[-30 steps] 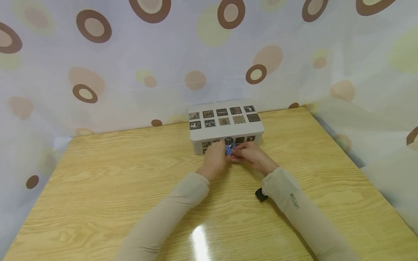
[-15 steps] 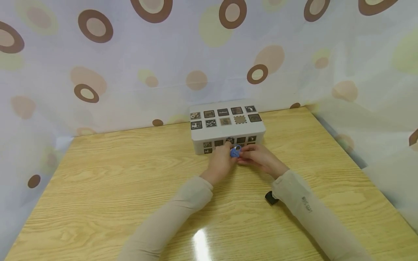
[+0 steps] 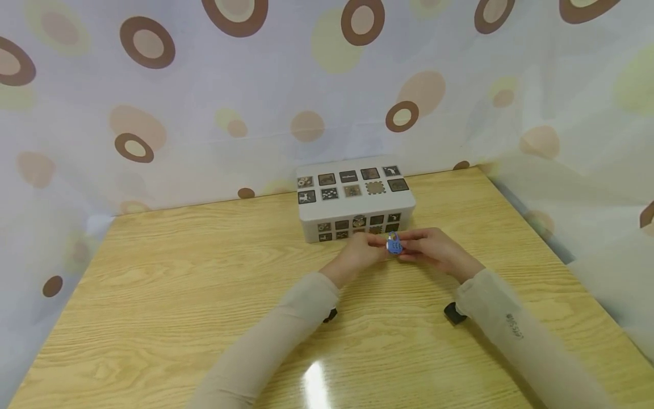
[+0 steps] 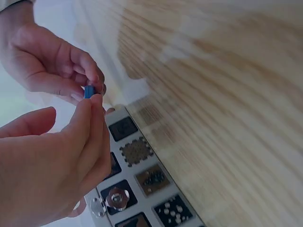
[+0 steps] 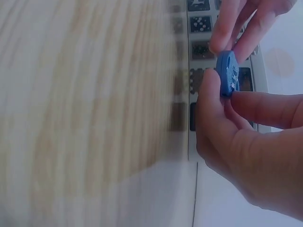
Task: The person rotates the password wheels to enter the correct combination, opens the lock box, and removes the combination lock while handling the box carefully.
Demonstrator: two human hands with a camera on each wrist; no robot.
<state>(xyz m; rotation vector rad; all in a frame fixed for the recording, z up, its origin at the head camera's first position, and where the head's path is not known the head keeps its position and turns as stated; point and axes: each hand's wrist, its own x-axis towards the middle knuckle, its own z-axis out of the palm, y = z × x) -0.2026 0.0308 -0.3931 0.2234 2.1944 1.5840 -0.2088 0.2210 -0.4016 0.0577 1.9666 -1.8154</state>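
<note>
A small blue combination padlock (image 3: pixel 394 246) is between my two hands, just off the front right of a white box (image 3: pixel 357 200) printed with dark picture squares. In the head view its shackle points up. My right hand (image 3: pixel 436 250) pinches the padlock (image 5: pixel 228 73) between thumb and fingers. My left hand (image 3: pixel 360 254) reaches in from the other side, its fingertips touching the padlock's end. In the left wrist view the left thumb (image 4: pixel 40 122) stands apart from the fingers. A round metal clasp (image 4: pixel 117 198) shows on the box front.
The box stands at the back of a wooden table (image 3: pixel 194 295), against a dotted cloth (image 3: pixel 204 85). Another cloth wall hangs at the right. Small black devices (image 3: pixel 455 313) sit under both wrists.
Both hands and the padlock have moved right, away from the clasp area on the box front. The left hand has shifted less than the right. The box has stayed in place.
</note>
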